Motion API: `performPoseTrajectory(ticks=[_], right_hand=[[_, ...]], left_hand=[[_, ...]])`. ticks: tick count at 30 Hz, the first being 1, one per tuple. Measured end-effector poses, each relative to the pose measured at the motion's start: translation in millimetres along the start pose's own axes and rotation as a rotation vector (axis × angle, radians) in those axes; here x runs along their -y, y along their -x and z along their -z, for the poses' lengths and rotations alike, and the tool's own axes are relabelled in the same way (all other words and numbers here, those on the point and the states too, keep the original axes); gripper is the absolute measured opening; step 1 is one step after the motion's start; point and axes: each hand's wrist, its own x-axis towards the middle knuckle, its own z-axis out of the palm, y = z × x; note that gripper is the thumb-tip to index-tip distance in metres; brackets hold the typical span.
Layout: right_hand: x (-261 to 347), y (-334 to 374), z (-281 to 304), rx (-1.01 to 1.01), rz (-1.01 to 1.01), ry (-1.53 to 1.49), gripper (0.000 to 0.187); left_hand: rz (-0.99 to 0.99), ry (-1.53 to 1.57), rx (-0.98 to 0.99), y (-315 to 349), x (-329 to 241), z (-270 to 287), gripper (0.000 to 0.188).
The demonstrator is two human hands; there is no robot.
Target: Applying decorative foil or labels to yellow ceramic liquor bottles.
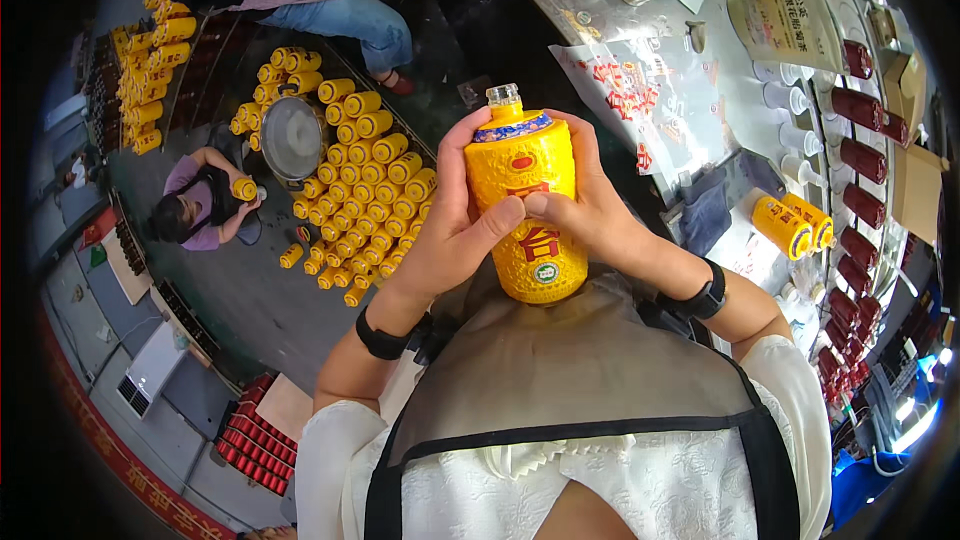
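Note:
A yellow embossed bottle (pixel 520 210) with red lettering, a blue patterned band at its shoulder and a clear glass neck stands upright between my two hands. Around its left side wraps my left hand (pixel 463 210), the thumb lying on the front. My right hand (pixel 588 195) clasps the other side, its thumb meeting the left one at the middle of the bottle. The fingertips behind the bottle are hidden. The bottle's base rests at or just above my translucent brown apron (pixel 570 370); which of the two I cannot tell.
At right is a workbench with a plastic sheet (pixel 640 90), two yellow bottles (pixel 785 225) lying down, a dark blue cloth (pixel 703 215), white caps and dark red bottles (pixel 862 160). Many yellow bottles (pixel 380 180) and a metal pot (pixel 292 137) occupy the floor at left, near a seated person (pixel 205 190).

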Motion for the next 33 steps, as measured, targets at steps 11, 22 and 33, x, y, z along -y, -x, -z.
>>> performPoseTrajectory(ticks=[11, 22, 33], right_hand=[[0, 2, -5, -0.026, 0.037, -0.022, 0.079], [-5, 0, 0, 0.014, -0.005, -0.134, 0.072], [-2, 4, 0, 0.061, 0.043, -0.065, 0.074]], left_hand=[[0.011, 0.023, 0.037, 2, -3, 0, 0.073], [0.023, 0.031, 0.024, 4, -1, 2, 0.073], [-0.019, 0.002, -0.032, 8, 0, -4, 0.066]])
